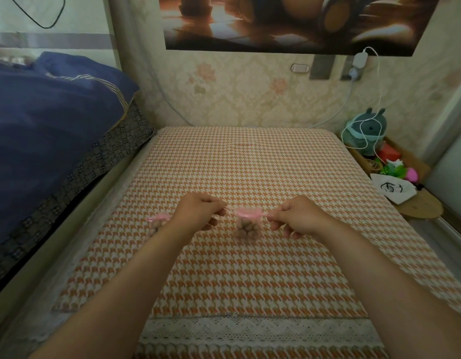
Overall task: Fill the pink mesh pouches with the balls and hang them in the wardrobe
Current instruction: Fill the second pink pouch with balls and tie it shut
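A pink mesh pouch (pixel 248 226) full of small brownish balls stands on the houndstooth tablecloth (pixel 250 164) between my hands. My left hand (pixel 198 212) pinches the pink drawstring on the pouch's left side. On the other side my right hand (pixel 296 216) pinches the right end of the string. The string is stretched level and the pouch's neck is gathered. A second filled pink pouch (pixel 157 224) lies to the left, partly hidden behind my left wrist.
A bed with a dark blue quilt (pixel 48 120) runs along the table's left side. At the right a low shelf holds a plush toy (pixel 366 130), a white bag (pixel 393 189) and coloured items. A white charger cable (pixel 379 81) hangs from the wall.
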